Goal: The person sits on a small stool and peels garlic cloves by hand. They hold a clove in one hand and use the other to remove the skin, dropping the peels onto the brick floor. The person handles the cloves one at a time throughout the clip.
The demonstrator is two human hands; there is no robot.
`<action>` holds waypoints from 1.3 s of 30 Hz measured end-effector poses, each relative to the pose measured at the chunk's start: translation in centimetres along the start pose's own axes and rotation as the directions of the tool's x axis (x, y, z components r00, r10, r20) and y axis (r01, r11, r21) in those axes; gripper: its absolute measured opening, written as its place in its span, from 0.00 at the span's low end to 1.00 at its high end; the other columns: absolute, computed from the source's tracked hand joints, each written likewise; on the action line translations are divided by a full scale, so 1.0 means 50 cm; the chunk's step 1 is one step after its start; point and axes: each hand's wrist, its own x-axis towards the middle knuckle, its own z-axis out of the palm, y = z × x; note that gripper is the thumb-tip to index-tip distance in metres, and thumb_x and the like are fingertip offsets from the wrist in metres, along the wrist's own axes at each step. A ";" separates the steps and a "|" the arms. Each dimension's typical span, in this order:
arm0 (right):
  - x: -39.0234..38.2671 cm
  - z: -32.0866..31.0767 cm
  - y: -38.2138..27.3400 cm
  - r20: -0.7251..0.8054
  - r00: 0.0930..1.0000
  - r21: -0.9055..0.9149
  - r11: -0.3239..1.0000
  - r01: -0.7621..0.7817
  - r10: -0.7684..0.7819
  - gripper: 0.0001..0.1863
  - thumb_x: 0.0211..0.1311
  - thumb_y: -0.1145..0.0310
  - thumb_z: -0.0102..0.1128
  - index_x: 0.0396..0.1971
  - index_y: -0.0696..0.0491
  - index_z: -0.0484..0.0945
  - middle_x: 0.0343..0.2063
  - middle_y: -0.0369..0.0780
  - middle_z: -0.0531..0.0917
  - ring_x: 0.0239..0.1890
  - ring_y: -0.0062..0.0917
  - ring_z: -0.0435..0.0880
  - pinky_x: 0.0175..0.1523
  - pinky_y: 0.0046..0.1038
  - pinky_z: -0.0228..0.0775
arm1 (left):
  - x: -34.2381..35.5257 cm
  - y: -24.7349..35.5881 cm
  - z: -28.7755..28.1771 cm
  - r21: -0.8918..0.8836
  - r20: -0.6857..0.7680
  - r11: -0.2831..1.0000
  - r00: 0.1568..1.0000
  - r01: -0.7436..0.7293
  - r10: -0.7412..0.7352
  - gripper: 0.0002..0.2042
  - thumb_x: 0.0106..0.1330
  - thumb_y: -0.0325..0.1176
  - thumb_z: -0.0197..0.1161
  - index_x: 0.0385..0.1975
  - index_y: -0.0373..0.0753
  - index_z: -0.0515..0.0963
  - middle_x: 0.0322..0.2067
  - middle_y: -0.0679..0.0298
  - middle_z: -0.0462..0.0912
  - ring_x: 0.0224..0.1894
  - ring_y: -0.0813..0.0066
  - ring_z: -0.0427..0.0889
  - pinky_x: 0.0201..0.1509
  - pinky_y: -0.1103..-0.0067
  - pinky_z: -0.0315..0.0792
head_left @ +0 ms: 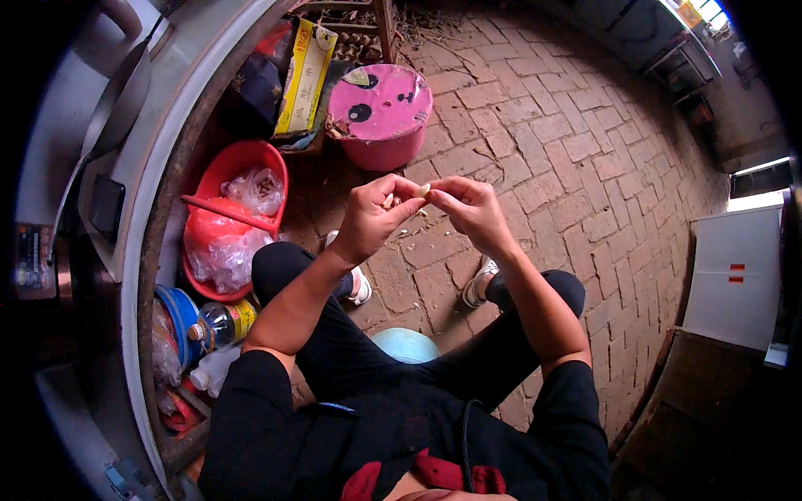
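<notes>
Peeling under way, seemingly: left hand [368, 219] and right hand [469, 209] pinching one pale clove [424, 191] between fingertips; next, probably stripping skin.

A small pale garlic clove [424, 191], partly hidden by fingertips, is pinched between both hands above the brick floor [568, 159], in front of the seated person's knees.

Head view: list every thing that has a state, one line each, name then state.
left hand: pinched on the small pale piece.
right hand: pinched on the same piece.
small pale piece: held between both hands' fingertips, above the floor.
pink bucket: lid on, standing upright.
red basin: filled with clear plastic bags.
plastic bottle: capped, lying tilted.
</notes>
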 end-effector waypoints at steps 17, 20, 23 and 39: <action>0.004 -0.011 0.000 0.045 0.997 0.008 0.998 -0.069 0.069 0.12 0.61 0.64 0.59 0.36 0.58 0.81 0.17 0.27 0.73 0.15 0.07 0.63 0.17 0.12 0.48 | -0.001 0.029 0.003 0.169 -0.007 0.985 0.999 -0.045 0.047 0.05 0.59 0.26 0.64 0.33 0.33 0.78 0.27 0.65 0.80 0.28 0.86 0.75 0.30 0.85 0.69; 0.005 -0.010 -0.001 0.033 0.995 -0.014 0.995 -0.095 0.095 0.12 0.62 0.64 0.58 0.36 0.58 0.81 0.16 0.27 0.72 0.15 0.07 0.63 0.17 0.12 0.49 | -0.001 0.032 0.003 0.205 -0.002 0.977 0.998 -0.065 0.067 0.05 0.59 0.26 0.64 0.32 0.34 0.78 0.26 0.63 0.80 0.27 0.84 0.75 0.29 0.84 0.69; 0.005 -0.009 0.003 0.029 0.995 0.006 0.995 -0.098 0.098 0.12 0.62 0.64 0.57 0.36 0.57 0.81 0.16 0.27 0.72 0.15 0.07 0.63 0.17 0.12 0.49 | -0.001 0.030 0.003 0.229 -0.001 0.971 0.997 -0.072 0.074 0.05 0.59 0.27 0.64 0.32 0.34 0.77 0.26 0.63 0.80 0.27 0.83 0.76 0.29 0.83 0.70; 0.011 0.006 0.038 -0.011 0.998 0.061 0.997 0.056 -0.055 0.12 0.61 0.65 0.59 0.37 0.59 0.78 0.26 0.33 0.80 0.21 0.10 0.71 0.25 0.14 0.62 | 0.000 0.033 0.008 0.262 -0.046 0.963 0.997 -0.056 0.070 0.07 0.59 0.27 0.64 0.35 0.34 0.79 0.28 0.65 0.81 0.28 0.85 0.75 0.30 0.85 0.68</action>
